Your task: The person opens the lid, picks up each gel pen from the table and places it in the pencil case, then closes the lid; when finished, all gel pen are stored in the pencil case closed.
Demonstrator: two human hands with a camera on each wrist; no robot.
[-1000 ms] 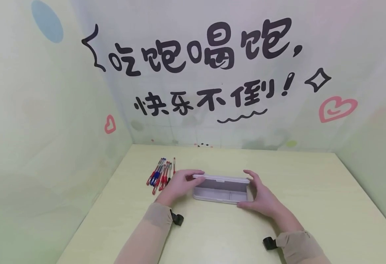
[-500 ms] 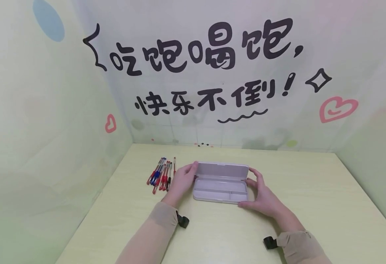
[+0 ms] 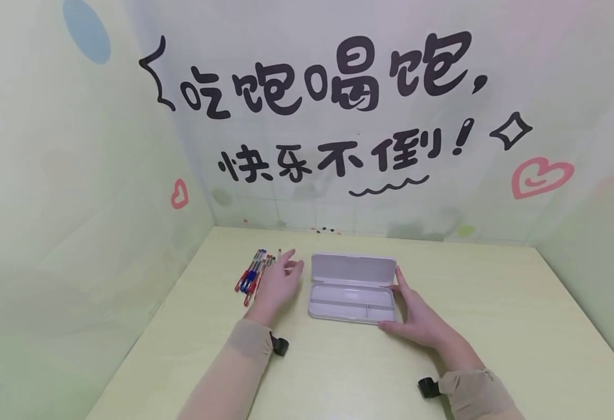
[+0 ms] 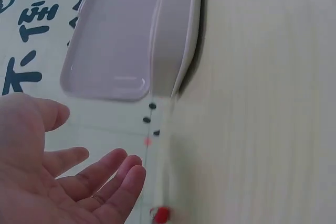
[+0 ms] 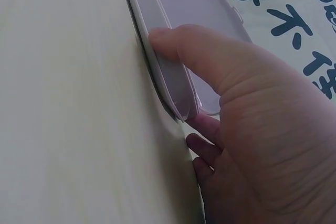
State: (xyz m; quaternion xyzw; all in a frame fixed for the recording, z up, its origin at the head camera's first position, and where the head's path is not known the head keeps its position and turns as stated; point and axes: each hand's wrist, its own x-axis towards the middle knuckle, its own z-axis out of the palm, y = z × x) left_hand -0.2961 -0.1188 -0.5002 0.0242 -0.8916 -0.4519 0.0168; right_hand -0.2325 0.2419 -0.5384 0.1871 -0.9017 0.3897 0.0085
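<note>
Your right hand [image 3: 419,319] had hold of the right end of the lilac pencil case [image 3: 351,293]. Grip there: pinching. Thumb over the front rim at the right corner, other fingers behind and along the right end, up near the hinge. The right wrist view had the same: thumb on the case's edge, fingertips tucked against the end.

Case sat flat on the pale table [image 3: 338,367], in front of you, right of the pens [image 3: 251,279]. Its lid [image 3: 353,268] stood open, tilted back on the rear hinge, inner face toward you. Base had one long rear compartment; the front strip was split by a small divider into a long left section and a short right one.

Your left hand [image 3: 277,286] was between the pens and the case, apart from the case. Grip: spread, fingers loosely bent, thumb well away from them. In the head view it covered part of the pens; I couldn't tell whether it touched any.

Pens lay in a loose bundle, red and blue grips toward you. A small red item [image 4: 162,215] showed at the bottom of the left wrist view, too blurred to identify.

Behind it all: back wall [image 3: 296,204] with big black lettering.
</note>
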